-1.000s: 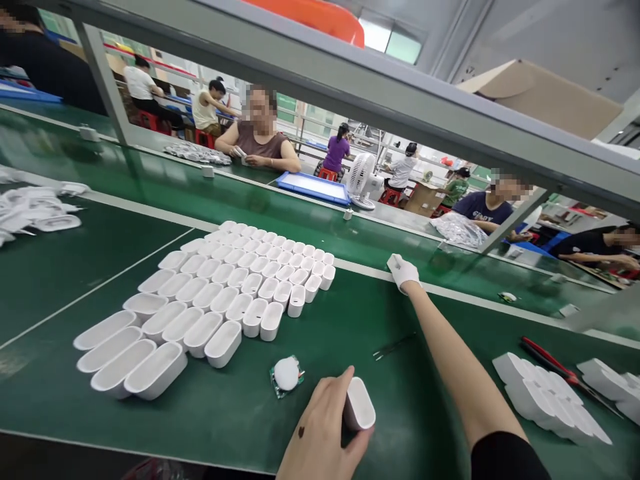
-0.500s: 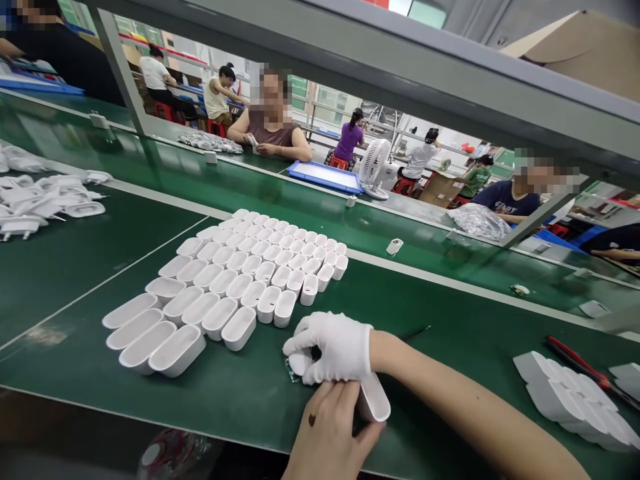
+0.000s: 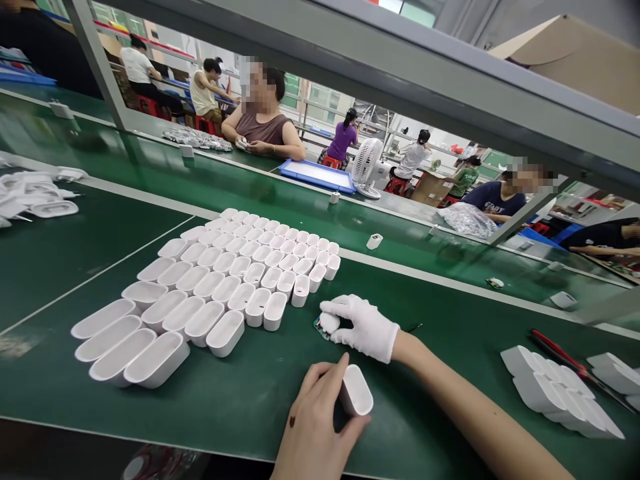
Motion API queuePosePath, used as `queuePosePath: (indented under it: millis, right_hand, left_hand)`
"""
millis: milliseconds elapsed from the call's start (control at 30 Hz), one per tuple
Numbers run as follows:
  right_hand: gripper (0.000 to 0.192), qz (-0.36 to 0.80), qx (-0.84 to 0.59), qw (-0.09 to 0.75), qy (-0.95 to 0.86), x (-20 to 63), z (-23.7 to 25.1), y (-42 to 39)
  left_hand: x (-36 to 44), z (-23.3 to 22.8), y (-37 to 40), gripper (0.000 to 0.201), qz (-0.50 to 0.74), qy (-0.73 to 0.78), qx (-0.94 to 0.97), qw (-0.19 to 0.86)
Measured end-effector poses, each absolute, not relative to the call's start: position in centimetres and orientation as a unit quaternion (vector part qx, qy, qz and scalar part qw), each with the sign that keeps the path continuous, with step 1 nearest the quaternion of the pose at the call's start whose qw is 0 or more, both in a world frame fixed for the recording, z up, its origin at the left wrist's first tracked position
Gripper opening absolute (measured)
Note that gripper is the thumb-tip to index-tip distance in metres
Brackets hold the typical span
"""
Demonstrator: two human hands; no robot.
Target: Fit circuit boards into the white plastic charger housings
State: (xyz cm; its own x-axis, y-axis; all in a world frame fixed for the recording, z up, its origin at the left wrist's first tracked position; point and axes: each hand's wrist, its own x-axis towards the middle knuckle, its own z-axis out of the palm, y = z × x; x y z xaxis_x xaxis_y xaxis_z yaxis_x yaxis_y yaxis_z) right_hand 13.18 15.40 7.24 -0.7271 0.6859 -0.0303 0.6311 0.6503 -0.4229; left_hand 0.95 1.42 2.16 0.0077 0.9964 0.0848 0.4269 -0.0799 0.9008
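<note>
My bare left hand (image 3: pixel 320 420) is closed around the side of a white oval plastic housing (image 3: pixel 359 392), which stands open end up on the green bench. The thumb rests at its near side and the fingers along its left. Beyond it, my right hand (image 3: pixel 365 325), in a white glove, grips a small green circuit board (image 3: pixel 321 328) with a white rounded part (image 3: pixel 329 323) on it. Thumb and fingers lie on either side of that part. To the left stand many similar white housings (image 3: pixel 225 290) in close rows, their open ends up.
At right lie a stack of white housings (image 3: pixel 555 390) and red-handled pliers (image 3: pixel 560 352). White plug parts (image 3: pixel 35 193) are heaped at far left. Behind a pale ledge, a green conveyor (image 3: pixel 280 200) carries scattered pieces. A metal beam (image 3: pixel 350 60) crosses above; co-workers sit beyond.
My right hand has moved away from the left hand, carrying the circuit board farther up the bench. The housing in my left hand is now more visible. The view has shifted slightly.
</note>
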Motion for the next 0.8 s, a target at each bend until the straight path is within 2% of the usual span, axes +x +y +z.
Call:
queuePosePath:
  millis: [33, 133, 167, 233, 333, 433, 533, 633, 667, 800]
  right_hand:
    - [0.053, 0.22, -0.366, 0.061, -0.902, 13.4, 7.1, 15.5]
    - [0.076, 0.236, -0.414, 0.031, -0.879, 14.7, 7.3, 15.2]
    - [0.077, 0.243, -0.422, 0.023, -0.873, 15.2, 7.4, 15.1]
    - [0.059, 0.262, -0.409, 0.033, -0.873, 16.1, 7.5, 14.7]
    - [0.036, 0.296, -0.37, 0.134, -0.87, 17.2, 7.1, 14.0]
    - [0.039, 0.349, -0.36, 0.257, -0.826, 17.6, 7.1, 12.4]
    - [0.051, 0.471, -0.396, 0.308, -0.726, 17.2, 7.8, 9.9]
    - [0.06, 0.635, -0.41, 0.292, -0.586, 16.2, 8.5, 7.8]
    - [0.061, 0.664, -0.405, 0.284, -0.561, 15.8, 8.5, 7.4]
    - [0.042, 0.63, -0.372, 0.292, -0.616, 15.1, 8.0, 7.2]
  left_hand:
    - [0.8, 2.2, 1.5, 0.056, 0.413, 0.58, 0.607, 0.353]
    - [0.4, 2.2, 1.6, 0.054, 0.441, 0.591, 0.573, 0.358]
    - [0.3, 2.3, 1.6, 0.051, 0.446, 0.595, 0.561, 0.364]
    - [0.2, 2.3, 1.5, 0.046, 0.454, 0.598, 0.545, 0.374]
    - [0.2, 2.3, 1.6, 0.04, 0.469, 0.592, 0.53, 0.385]
    - [0.1, 2.4, 1.7, 0.041, 0.503, 0.585, 0.507, 0.384]
    - [0.0, 3.0, 1.7, 0.035, 0.512, 0.606, 0.501, 0.347]
    - [0.2, 3.6, 1.5, 0.008, 0.503, 0.625, 0.504, 0.32]
    - [0.3, 3.7, 1.4, 0.007, 0.508, 0.627, 0.502, 0.311]
    - [0.9, 3.4, 0.9, 0.034, 0.519, 0.624, 0.49, 0.319]
